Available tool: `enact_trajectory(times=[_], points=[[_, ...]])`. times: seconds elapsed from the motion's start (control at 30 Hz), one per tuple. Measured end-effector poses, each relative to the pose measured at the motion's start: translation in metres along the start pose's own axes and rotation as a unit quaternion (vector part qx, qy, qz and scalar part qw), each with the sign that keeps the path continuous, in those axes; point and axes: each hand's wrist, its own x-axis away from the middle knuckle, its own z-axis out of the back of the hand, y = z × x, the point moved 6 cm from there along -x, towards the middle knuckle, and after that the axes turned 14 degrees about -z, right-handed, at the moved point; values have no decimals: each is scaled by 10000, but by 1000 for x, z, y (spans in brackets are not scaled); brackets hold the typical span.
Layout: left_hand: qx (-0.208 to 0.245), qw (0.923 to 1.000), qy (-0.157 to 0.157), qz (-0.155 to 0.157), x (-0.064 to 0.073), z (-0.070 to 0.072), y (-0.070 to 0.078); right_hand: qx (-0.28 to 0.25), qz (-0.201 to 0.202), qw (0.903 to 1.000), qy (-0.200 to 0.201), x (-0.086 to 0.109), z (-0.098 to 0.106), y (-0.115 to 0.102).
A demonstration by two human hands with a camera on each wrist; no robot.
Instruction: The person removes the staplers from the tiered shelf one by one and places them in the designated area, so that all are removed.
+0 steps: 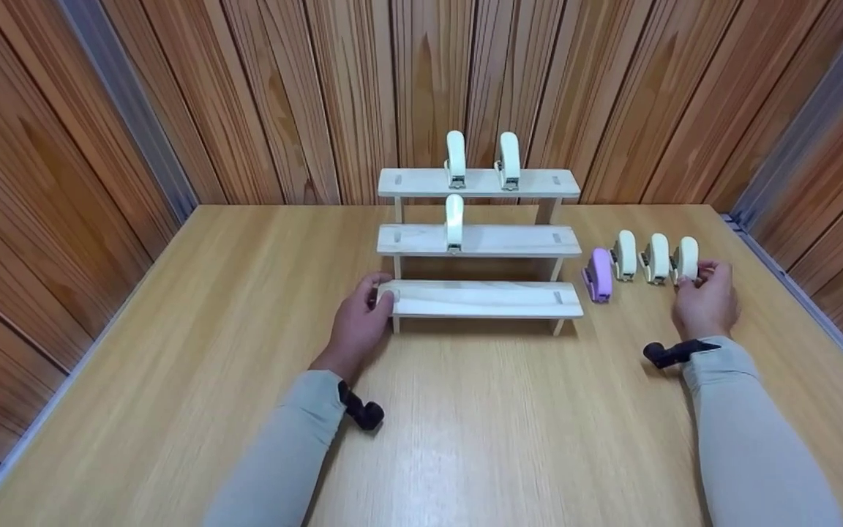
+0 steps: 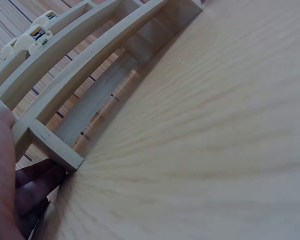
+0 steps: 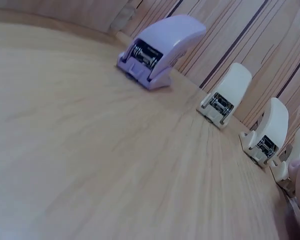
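A pale wooden three-tier display rack (image 1: 480, 298) stands on the table. My left hand (image 1: 361, 319) grips the left end of its lowest tier, thumb on top; in the left wrist view fingers (image 2: 40, 185) lie beside the end support. Two cream staplers (image 1: 455, 159) stand on the top tier and another cream stapler (image 1: 454, 223) on the middle tier. Right of the rack, a purple stapler (image 1: 598, 275) and three cream ones stand in a row. My right hand (image 1: 707, 301) pinches the rightmost cream stapler (image 1: 685, 258), partly hidden by the hand in the right wrist view.
The two middle staplers of the row, one cream stapler (image 1: 624, 255) and another cream stapler (image 1: 656, 258), stand close to the held one. Wood-plank walls (image 1: 348, 95) enclose the back and sides of the table (image 1: 495, 424).
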Motion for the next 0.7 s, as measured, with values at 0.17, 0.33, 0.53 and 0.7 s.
enact_trajectory(times=[0.17, 0.33, 0.53, 0.7], points=[[-53, 10000, -16, -40, 2, -2, -1, 228, -64, 9997, -39, -2, 1, 3], [-18, 10000, 4, -9, 2, -3, -3, 435, 49, 9990, 38, -5, 1, 3], [-55, 10000, 36, -50, 0, -2, -2, 556, 246, 9978, 250, -8, -1, -2], [-106, 9999, 68, -34, -2, 1, -2, 502, 273, 9980, 271, -6, -2, -7]])
